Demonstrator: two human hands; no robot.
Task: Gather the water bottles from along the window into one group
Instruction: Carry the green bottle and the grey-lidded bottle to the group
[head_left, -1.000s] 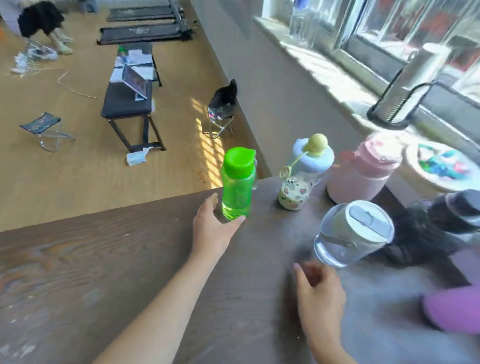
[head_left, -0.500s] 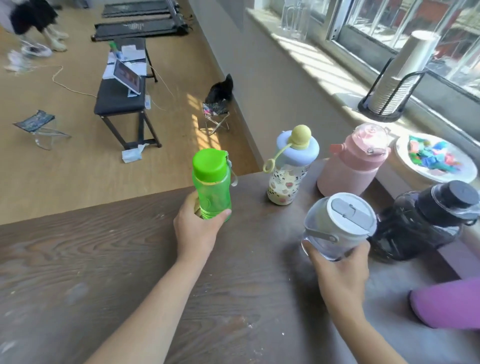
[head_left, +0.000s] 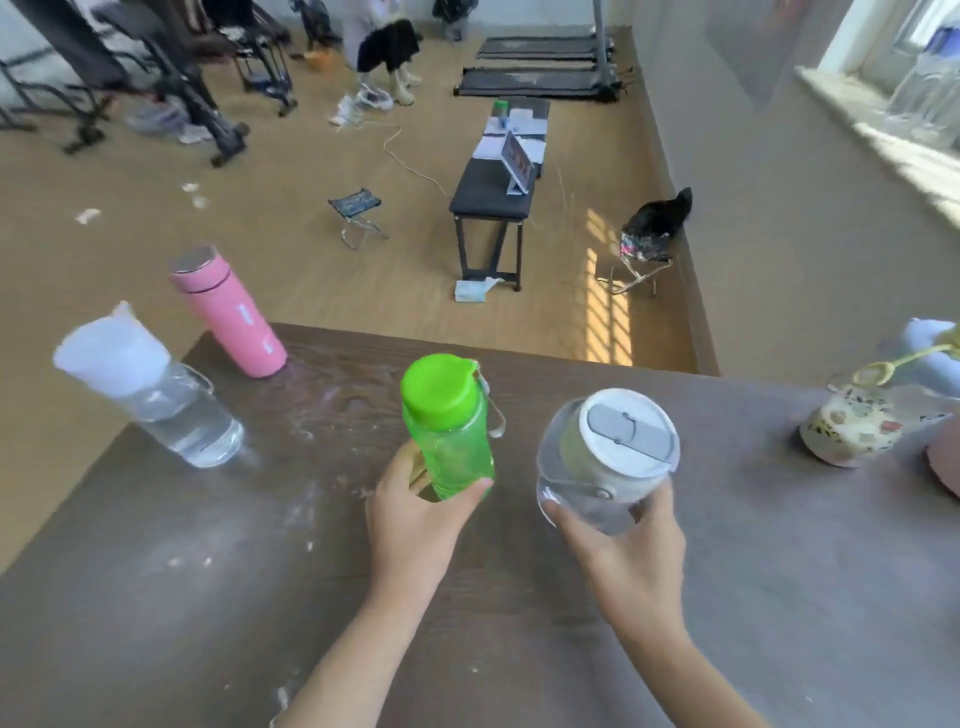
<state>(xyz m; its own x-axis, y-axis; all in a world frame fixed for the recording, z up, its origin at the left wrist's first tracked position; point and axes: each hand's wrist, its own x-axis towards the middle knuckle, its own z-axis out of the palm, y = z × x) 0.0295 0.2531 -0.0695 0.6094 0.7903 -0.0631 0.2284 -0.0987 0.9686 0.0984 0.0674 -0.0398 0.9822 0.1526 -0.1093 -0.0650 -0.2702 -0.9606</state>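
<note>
My left hand (head_left: 415, 525) grips the lower part of a green bottle (head_left: 449, 426) with a green cap, held over the middle of the dark wooden table (head_left: 156, 597). My right hand (head_left: 628, 551) holds a clear bottle with a white and grey lid (head_left: 608, 457) just to its right. At the table's left end stand a pink flask (head_left: 228, 312) and a clear bottle with a white cap (head_left: 150, 389). A patterned bottle with a pale blue lid (head_left: 872, 410) stands at the far right.
The table's far edge drops to a wooden floor with a black bench (head_left: 493, 202), a small folding stool (head_left: 358, 213) and a person (head_left: 384, 47) far back. The sunlit window sill (head_left: 883, 135) runs along the right.
Both hands have closed on their bottles and carried them leftward, away from the window side. The view swung left, bringing the pink flask and white-capped bottle into sight.
</note>
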